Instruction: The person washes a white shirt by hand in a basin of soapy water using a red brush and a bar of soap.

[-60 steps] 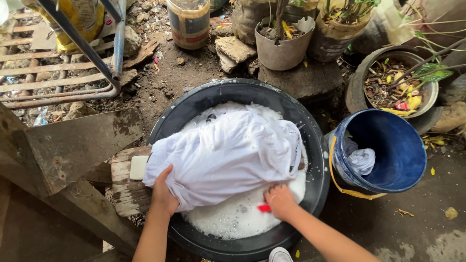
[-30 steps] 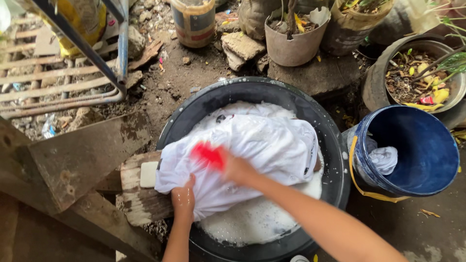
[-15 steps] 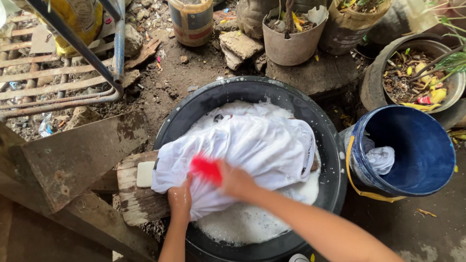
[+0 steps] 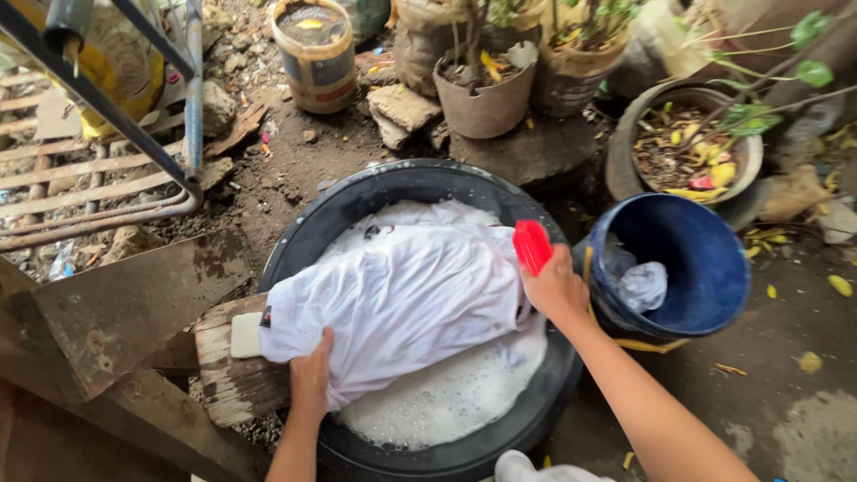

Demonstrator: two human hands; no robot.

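The left hand (image 4: 311,382) presses flat, fingers spread, on the near left edge of the white cloth (image 4: 402,299). The cloth lies draped over a wooden board (image 4: 228,379) across the black tub (image 4: 375,192) of suds. The right hand (image 4: 555,290) grips a red brush (image 4: 532,245) at the cloth's right end, by the tub's right rim. Just beyond stands a blue bucket (image 4: 705,277).

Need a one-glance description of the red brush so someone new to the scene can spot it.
Start at the big black basin of suds, with a white shirt draped across it. At the shirt's far right edge, beside the blue bucket, the right hand grips the red brush: the only bright red thing at the basin.
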